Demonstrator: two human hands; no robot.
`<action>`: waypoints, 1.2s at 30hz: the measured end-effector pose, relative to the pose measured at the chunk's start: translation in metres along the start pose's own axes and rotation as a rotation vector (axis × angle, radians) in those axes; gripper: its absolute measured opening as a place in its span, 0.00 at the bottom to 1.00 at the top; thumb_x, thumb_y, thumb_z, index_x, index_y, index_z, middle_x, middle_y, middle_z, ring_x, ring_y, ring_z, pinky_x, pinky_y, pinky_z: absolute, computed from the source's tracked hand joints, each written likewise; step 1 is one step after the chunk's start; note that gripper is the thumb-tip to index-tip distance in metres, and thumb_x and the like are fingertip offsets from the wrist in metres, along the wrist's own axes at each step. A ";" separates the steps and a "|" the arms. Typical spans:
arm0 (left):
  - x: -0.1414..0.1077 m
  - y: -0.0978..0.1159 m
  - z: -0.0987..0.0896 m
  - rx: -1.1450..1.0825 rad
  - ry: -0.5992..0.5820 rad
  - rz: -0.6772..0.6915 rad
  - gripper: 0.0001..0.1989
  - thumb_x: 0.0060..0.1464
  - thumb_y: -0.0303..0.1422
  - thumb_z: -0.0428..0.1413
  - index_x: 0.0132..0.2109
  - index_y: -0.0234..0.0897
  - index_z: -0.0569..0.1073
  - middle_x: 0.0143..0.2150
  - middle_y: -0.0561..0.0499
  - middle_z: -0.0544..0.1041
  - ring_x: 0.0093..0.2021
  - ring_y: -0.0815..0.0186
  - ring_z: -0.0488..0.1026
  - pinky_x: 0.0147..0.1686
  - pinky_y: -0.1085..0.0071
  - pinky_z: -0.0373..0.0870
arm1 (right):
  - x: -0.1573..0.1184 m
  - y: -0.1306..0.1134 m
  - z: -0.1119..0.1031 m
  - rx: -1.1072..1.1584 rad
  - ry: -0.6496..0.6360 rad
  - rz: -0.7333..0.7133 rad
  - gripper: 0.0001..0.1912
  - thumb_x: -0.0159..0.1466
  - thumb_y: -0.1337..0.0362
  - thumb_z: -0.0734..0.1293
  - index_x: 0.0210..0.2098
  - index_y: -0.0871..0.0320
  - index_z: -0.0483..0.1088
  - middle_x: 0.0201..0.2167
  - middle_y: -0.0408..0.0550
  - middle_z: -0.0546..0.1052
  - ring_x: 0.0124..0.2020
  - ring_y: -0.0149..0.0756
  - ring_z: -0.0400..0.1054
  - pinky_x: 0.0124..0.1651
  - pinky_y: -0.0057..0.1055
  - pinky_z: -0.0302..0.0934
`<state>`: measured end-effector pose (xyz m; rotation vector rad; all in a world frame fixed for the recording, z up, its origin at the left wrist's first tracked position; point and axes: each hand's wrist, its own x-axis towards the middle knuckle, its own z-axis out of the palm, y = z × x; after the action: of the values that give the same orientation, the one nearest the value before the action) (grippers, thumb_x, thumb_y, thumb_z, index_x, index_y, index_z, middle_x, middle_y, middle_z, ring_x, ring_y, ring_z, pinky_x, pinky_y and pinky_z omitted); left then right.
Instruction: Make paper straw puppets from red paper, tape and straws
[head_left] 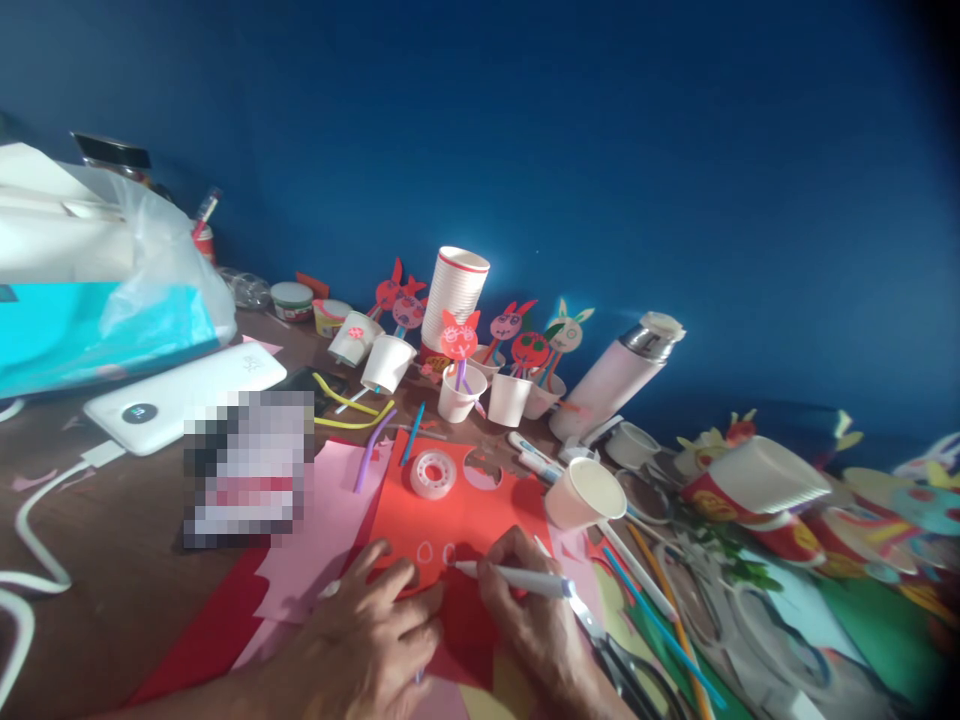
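Note:
My right hand (525, 600) grips a white marker (525, 577), its tip touching a red sheet of paper (401, 500). Two small white ovals (435, 553) are drawn on the sheet beside the tip. Spread over the lower part of the paper, my left hand (382, 620) presses with its fingers apart. A small white piece pokes out at its left side, too hidden to name. A roll of clear tape (433, 474) rests on the red sheet, near a round cut-out hole (484, 470). Pink paper (337, 510) lies under and beside it.
Behind stand paper cups (511, 398) with cut-out animal faces on straws, a cup stack (454, 290) and a tilted thermos (619, 375). Scissors (607, 640) and a paper cup (585, 493) are at right. A power bank (184, 397) and a blurred-out item (251, 470) lie left.

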<state>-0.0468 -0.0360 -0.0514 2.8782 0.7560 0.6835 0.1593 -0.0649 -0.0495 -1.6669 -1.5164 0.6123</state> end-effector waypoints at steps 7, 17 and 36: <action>-0.002 0.000 0.000 -0.022 -0.004 -0.009 0.08 0.58 0.39 0.59 0.44 0.46 0.74 0.49 0.61 0.79 0.49 0.62 0.72 0.60 0.61 0.52 | 0.002 0.005 0.002 -0.045 0.042 -0.037 0.09 0.59 0.62 0.61 0.23 0.55 0.60 0.17 0.41 0.69 0.21 0.34 0.63 0.25 0.27 0.56; -0.004 0.000 0.003 -0.006 0.030 0.002 0.10 0.57 0.40 0.59 0.47 0.47 0.75 0.50 0.60 0.80 0.49 0.60 0.72 0.60 0.60 0.52 | 0.002 0.003 0.003 0.013 0.027 0.018 0.10 0.60 0.62 0.62 0.23 0.55 0.61 0.16 0.39 0.68 0.18 0.30 0.62 0.21 0.24 0.53; -0.001 0.001 0.003 -0.014 0.050 -0.006 0.09 0.54 0.40 0.62 0.42 0.46 0.75 0.45 0.62 0.81 0.47 0.63 0.72 0.61 0.62 0.47 | 0.003 0.005 0.008 -0.015 0.050 0.028 0.09 0.61 0.61 0.61 0.25 0.55 0.61 0.18 0.40 0.70 0.19 0.31 0.64 0.23 0.24 0.56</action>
<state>-0.0455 -0.0371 -0.0540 2.8552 0.7629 0.7591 0.1567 -0.0606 -0.0580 -1.7056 -1.4678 0.5711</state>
